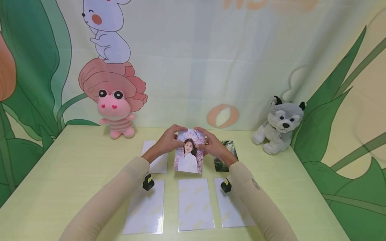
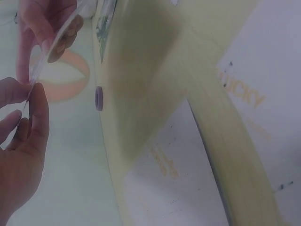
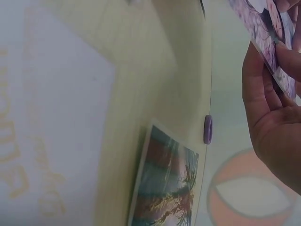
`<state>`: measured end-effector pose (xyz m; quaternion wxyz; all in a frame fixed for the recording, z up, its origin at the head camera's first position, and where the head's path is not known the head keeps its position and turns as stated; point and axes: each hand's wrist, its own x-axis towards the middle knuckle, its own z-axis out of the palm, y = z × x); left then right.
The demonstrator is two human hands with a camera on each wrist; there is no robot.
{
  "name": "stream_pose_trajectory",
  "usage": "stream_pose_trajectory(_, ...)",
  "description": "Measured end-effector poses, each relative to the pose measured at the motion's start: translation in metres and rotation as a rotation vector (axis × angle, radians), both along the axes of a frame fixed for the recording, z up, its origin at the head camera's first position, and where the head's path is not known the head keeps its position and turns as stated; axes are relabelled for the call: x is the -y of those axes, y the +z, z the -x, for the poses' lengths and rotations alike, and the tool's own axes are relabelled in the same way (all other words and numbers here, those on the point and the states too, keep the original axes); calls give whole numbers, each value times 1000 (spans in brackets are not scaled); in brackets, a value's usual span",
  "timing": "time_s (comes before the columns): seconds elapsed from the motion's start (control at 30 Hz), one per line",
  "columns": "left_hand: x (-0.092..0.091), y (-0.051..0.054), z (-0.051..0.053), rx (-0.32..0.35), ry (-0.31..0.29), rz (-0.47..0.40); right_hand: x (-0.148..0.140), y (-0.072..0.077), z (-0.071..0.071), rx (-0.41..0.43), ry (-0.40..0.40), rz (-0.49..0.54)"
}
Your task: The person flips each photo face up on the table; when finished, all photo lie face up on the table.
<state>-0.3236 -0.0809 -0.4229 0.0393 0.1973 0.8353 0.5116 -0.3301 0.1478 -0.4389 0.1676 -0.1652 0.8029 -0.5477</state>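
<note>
A photo print (image 1: 189, 160) of a person in white before pink blossom is held upright above the table, facing the head camera. My left hand (image 1: 169, 140) pinches its left edge, thumb on the front and fingers behind. On the opposite edge my right hand (image 1: 214, 144) pinches it the same way. Edge-on, the print looks thin in the left wrist view, between the left hand (image 2: 26, 141) and the other hand. Beneath my right forearm lies a green forest photo (image 1: 225, 164), partly covered. A white sheet (image 1: 159, 163) lies beside my left wrist.
Three white sheets with faint yellow print form a front row: left (image 1: 146, 211), middle (image 1: 196, 204), right (image 1: 232, 211). A purple ring (image 3: 208, 129) sits near the table's back edge. A pink plush toy (image 1: 116, 113) stands back left, a grey plush dog (image 1: 280, 125) back right.
</note>
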Motion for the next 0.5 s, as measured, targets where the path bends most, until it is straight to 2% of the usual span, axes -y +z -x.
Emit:
stream_pose_trajectory(0.3, -5, 0, 1, -88, 11, 49, -2, -1, -2, -16, -51, -15)
stream_pose_trajectory(0.5, -5, -1, 4, -122, 32, 54, -3, -2, -6, -25, -99, 18)
